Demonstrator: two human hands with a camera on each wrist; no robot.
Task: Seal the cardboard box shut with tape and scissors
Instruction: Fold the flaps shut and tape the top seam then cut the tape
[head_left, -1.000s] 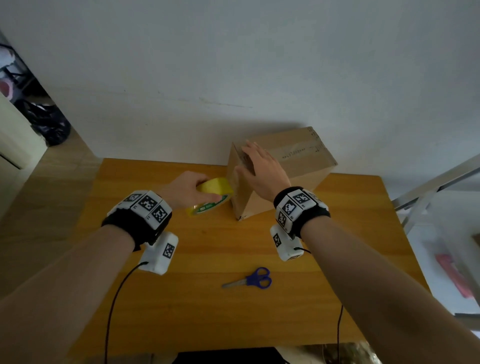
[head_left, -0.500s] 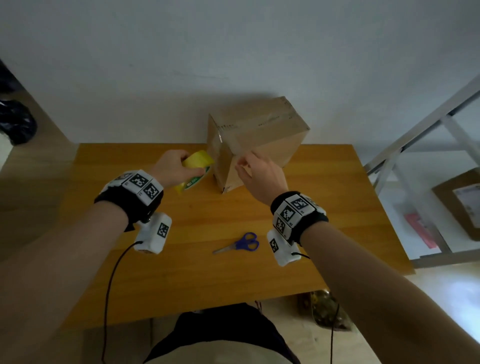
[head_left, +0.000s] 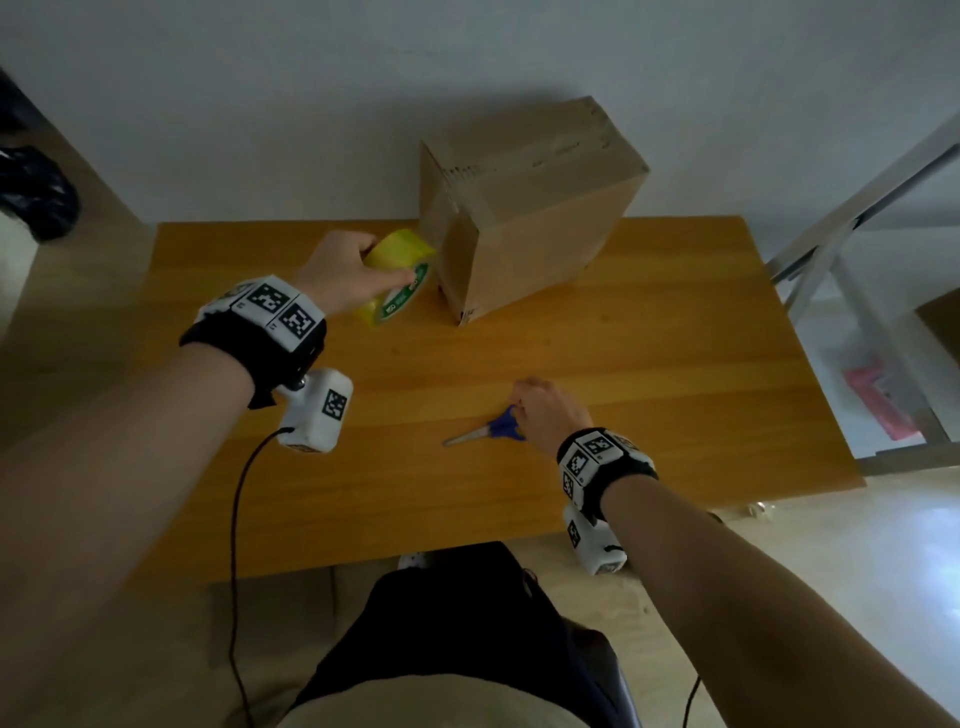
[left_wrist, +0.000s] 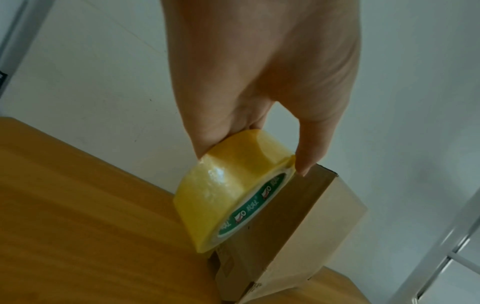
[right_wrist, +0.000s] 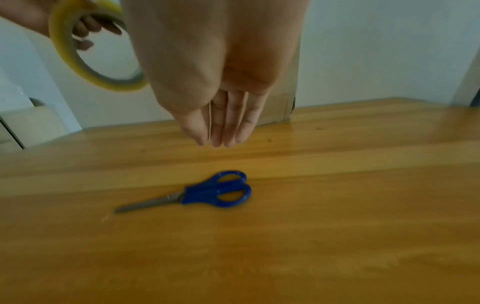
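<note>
Yellow roll of packing tape (head_left: 399, 278) stays gripped in the left hand (head_left: 340, 270) against the brown cardboard box (head_left: 524, 205), while the right hand (right_wrist: 221, 86), fingers straight and empty, has left the box for the blue-handled scissors (right_wrist: 197, 193), suggesting a cut comes next.

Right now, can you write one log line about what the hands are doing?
left hand: grips yellow tape roll against brown cardboard box | right hand: open above blue-handled scissors

One box (head_left: 530, 208), one tape roll (head_left: 397, 280), one scissors (head_left: 488, 428)
</note>
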